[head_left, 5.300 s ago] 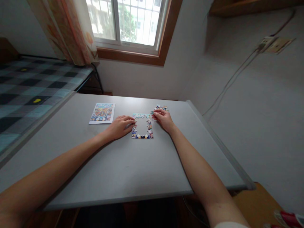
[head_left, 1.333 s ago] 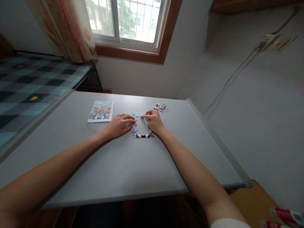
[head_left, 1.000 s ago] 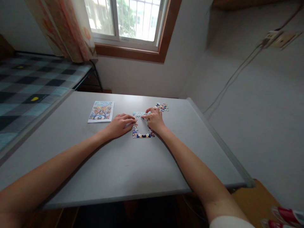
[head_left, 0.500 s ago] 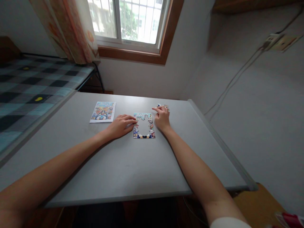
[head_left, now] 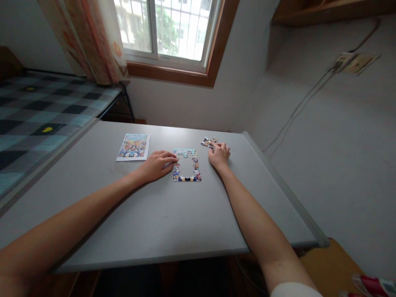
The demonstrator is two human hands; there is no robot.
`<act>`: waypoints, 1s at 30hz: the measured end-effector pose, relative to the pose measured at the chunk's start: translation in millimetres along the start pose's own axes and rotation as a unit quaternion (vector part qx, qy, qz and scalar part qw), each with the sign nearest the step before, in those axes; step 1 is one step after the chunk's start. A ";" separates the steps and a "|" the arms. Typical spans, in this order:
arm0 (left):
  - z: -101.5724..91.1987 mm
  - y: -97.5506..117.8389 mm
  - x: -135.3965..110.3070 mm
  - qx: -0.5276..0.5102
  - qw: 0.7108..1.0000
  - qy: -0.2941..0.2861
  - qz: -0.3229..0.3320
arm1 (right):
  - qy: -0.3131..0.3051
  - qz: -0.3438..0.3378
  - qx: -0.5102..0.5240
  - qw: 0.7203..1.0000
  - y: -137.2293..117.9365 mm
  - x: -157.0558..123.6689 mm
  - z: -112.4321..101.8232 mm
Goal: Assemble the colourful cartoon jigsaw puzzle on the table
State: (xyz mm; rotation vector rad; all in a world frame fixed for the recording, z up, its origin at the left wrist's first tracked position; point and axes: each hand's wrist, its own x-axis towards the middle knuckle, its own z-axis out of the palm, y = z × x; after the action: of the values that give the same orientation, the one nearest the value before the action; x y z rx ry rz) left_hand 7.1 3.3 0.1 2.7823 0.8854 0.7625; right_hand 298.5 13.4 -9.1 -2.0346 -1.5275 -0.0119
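Observation:
A partly joined jigsaw puzzle lies on the table, its border put together around a bare middle, with extra pieces joined along the top. My left hand rests flat at the puzzle's left edge, fingers stretched out and fingertips touching it. Beyond the puzzle's upper right corner is a small pile of loose puzzle pieces. My right hand is at the near right side of this pile, fingers apart and the index finger reaching onto the pieces. No held piece shows in it.
A printed picture sheet lies left of the puzzle on the grey table. A bed with a checked cover stands at the left. Cables hang from a wall socket on the right.
My right hand has moved right, from above the puzzle's upper right corner to the side of the pile, uncovering more pieces. My left hand stays at the puzzle's left edge.

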 end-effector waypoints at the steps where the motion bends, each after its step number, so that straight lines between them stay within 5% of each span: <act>1: 0.2 -0.1 0.0 0.003 1.000 0.000 0.001 | -0.003 0.004 0.000 1.000 -0.5 -0.4 -0.6; 12: 0.9 -0.4 0.0 0.003 1.000 0.005 0.000 | -0.037 -0.088 -0.007 0.995 -2.2 -1.6 1.5; 19: 0.2 0.0 0.6 0.007 1.000 0.001 0.001 | -0.040 -0.043 -0.060 0.997 -7.9 -3.8 -5.1; 30: 0.6 -0.5 0.4 -0.001 1.000 -0.001 -0.009 | -0.101 -0.084 -0.078 0.988 -11.1 -4.8 -4.0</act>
State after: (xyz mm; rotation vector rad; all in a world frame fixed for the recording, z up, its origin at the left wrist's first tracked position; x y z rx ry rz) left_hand 7.4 3.9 -0.3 2.7703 0.9073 0.7557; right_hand 288.4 9.3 -2.5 -2.0728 -1.8731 0.0091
